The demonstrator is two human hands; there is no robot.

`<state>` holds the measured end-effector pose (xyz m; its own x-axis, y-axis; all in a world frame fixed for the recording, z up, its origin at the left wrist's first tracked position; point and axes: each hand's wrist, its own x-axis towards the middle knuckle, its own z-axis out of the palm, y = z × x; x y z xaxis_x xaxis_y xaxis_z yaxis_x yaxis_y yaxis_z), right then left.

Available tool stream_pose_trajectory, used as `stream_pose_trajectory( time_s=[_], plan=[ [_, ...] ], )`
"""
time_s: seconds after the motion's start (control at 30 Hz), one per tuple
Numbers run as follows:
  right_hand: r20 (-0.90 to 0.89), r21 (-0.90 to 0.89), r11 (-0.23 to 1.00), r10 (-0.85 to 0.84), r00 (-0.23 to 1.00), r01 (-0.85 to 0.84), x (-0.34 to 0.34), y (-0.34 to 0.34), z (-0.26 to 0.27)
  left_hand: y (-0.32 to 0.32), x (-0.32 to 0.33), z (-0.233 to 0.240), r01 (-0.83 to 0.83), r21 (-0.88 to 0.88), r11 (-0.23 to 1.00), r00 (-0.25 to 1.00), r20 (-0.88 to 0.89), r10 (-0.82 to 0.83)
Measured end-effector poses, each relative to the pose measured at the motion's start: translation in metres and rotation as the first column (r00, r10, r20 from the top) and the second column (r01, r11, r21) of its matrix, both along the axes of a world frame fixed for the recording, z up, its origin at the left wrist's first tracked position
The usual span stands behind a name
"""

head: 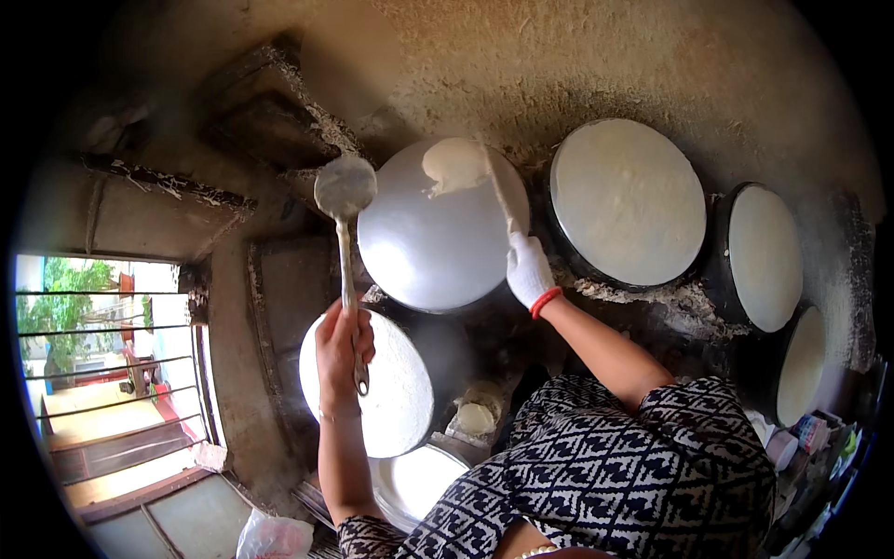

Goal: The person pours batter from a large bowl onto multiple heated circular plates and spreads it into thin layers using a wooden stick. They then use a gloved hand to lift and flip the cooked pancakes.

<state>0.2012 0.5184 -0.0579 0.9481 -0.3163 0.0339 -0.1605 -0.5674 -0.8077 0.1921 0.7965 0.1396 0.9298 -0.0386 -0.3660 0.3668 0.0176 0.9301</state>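
My bare left hand point(344, 349) grips the long handle of a metal ladle point(346, 187), its bowl up beside the left rim of a round griddle point(433, 244). A patch of pale batter point(450, 168) lies on the far part of that griddle's smooth grey surface. In a white glove with a red cuff, my right hand point(529, 269) holds a long, thin spreader point(499, 185) by its near end. The spreader lies over the griddle's right side, along the batter's edge. Below my left hand, a second griddle point(398, 391) carries a bright white layer.
Griddles covered with pale batter stand to the right: a large one point(627, 202), another point(765, 258) and a third point(802, 363). A small pale round container point(475, 419) and a pale round basin point(426, 482) are near my body. A barred window point(112, 370) and plastic bag point(274, 536) are left.
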Motion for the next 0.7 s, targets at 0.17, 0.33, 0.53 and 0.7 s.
stream_pose_trajectory(
  time_s=[0.17,0.33,0.53,0.7],
  plan=[
    [0.116,0.022,0.998,0.062,0.991,-0.065,0.034,0.048,-0.018,0.015,-0.031,-0.017,0.002,-0.114,0.993,0.994,-0.106,-0.014],
    [0.025,-0.066,0.997,-0.037,0.999,0.039,0.019,0.026,-0.002,0.047,-0.064,-0.016,-0.048,-0.071,0.996,0.985,-0.167,0.035],
    [0.088,-0.101,0.978,0.192,0.977,-0.183,0.043,0.064,-0.004,0.053,-0.097,-0.024,-0.192,-0.158,0.969,0.963,-0.221,0.154],
    [0.159,-0.164,0.986,0.061,0.985,-0.034,0.055,0.009,-0.002,0.060,-0.122,-0.024,-0.263,-0.144,0.954,0.942,-0.250,0.222]
  ],
)
